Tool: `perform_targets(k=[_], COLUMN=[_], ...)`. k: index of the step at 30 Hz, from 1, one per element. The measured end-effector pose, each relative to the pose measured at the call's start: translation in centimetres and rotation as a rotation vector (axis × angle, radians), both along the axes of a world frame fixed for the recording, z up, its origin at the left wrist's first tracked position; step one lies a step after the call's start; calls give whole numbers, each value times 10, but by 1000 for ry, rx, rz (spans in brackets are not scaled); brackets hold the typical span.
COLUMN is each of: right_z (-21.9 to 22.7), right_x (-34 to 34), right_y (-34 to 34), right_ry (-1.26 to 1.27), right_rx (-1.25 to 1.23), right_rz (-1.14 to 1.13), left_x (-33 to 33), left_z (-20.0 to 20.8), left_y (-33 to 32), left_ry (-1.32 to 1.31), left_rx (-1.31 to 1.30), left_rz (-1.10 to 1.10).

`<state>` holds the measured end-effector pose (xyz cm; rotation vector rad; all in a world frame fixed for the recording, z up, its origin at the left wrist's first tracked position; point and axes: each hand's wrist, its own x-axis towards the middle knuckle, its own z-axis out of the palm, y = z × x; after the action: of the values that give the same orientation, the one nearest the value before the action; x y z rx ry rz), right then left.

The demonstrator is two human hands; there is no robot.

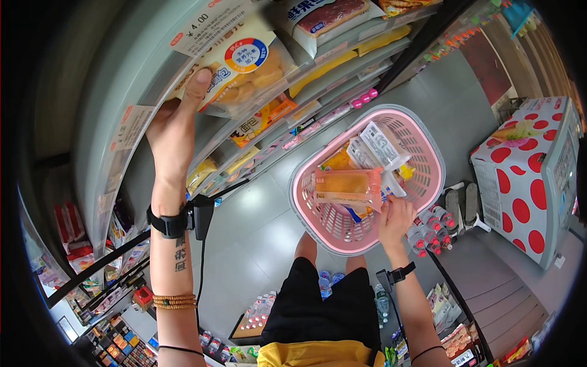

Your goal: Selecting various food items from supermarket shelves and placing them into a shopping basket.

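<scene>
Our left hand (174, 131) pinches a bread pack (244, 70) at the shelf's (122, 79) front edge; our right hand (394, 220) clasps a wrapped bar (347, 186) over the basket (428, 153). We should draw the pack out squarely.

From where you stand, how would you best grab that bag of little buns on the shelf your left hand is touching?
Probably by its lower edge, coming from below and in front. The bun bag stands on the shelf facing outward, and the left hand already reaches up with its thumb on that free edge. The right hand is busy at the pink basket.
</scene>
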<state>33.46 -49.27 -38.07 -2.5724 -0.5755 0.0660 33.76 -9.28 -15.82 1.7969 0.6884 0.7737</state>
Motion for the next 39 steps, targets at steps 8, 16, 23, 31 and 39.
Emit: perform_targets(k=[8,16,23,31,39], right_z=[0,-2,-3,-1,-2], right_x=[0,-4,0,0,1], right_y=[3,0,-4,2,1], right_ry=[-14,-22,-35,-45,-54], right_rx=[22,23,25,74,77], right_rz=[0,-14,-41,-37,-34], left_x=[-26,-42,-81,-103,-95], left_z=[-33,-37,-22,-41,-126], left_y=[-24,-54,-83,-154,-185], left_ry=[-150,-71,-132,56,213], left_rx=[242,1001,867,287,28], left_rz=[83,-8,7,-511,-411])
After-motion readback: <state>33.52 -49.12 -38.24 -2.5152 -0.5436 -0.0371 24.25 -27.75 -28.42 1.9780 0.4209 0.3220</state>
